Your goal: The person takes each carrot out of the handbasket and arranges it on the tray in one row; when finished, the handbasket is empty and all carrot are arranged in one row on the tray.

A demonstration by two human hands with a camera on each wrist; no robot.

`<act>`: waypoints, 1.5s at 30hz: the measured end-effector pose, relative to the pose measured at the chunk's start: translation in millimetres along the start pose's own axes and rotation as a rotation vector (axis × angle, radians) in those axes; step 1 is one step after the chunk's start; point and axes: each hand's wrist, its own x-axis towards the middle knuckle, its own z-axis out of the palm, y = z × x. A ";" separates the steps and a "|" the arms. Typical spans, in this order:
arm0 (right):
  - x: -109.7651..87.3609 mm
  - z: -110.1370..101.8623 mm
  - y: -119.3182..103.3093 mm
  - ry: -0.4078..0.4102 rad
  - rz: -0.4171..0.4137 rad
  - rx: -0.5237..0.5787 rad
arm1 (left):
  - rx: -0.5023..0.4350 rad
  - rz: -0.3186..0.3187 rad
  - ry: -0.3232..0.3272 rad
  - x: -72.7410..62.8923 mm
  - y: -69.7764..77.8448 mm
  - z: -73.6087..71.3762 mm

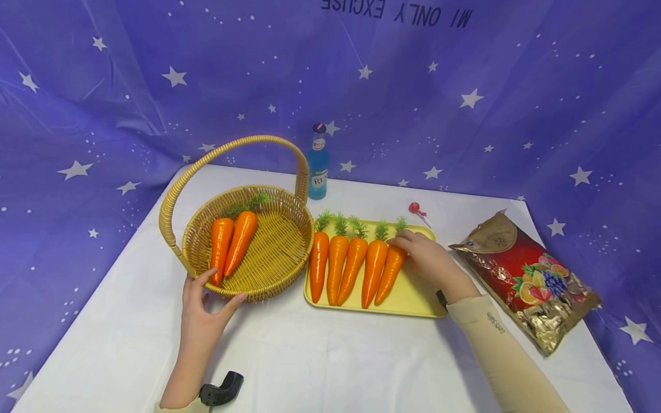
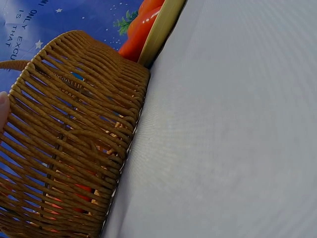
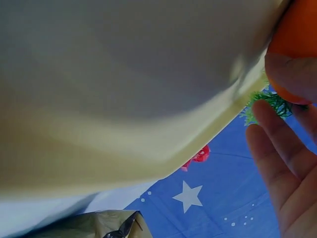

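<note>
My left hand holds the near rim of a wicker basket, its fingertips at the rim and its thumb against the outer side. Two orange carrots with green tops lie inside the basket. Several more carrots lie in a row on a yellow tray. At the row's right end, my right hand pinches the upper part of the last carrot. In the right wrist view the thumb lies on that carrot, while other fingers extend beside its green top.
Behind the basket stands a blue bottle. A red lollipop lies behind the tray. To the right is a red and gold bag with fruit pictures. A purple starred cloth hangs around the white table.
</note>
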 end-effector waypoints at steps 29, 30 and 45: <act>23.1 -51.7 -55.5 0.117 0.041 -0.044 | 0.014 -0.014 -0.005 1.0 0.0 0.6; 26.1 -52.9 -59.2 0.121 0.031 -0.049 | 0.013 -0.012 -0.006 1.0 0.4 0.5; 73.3 -54.8 -112.7 0.102 -0.062 0.069 | 0.002 0.020 0.008 -1.0 -0.1 -0.4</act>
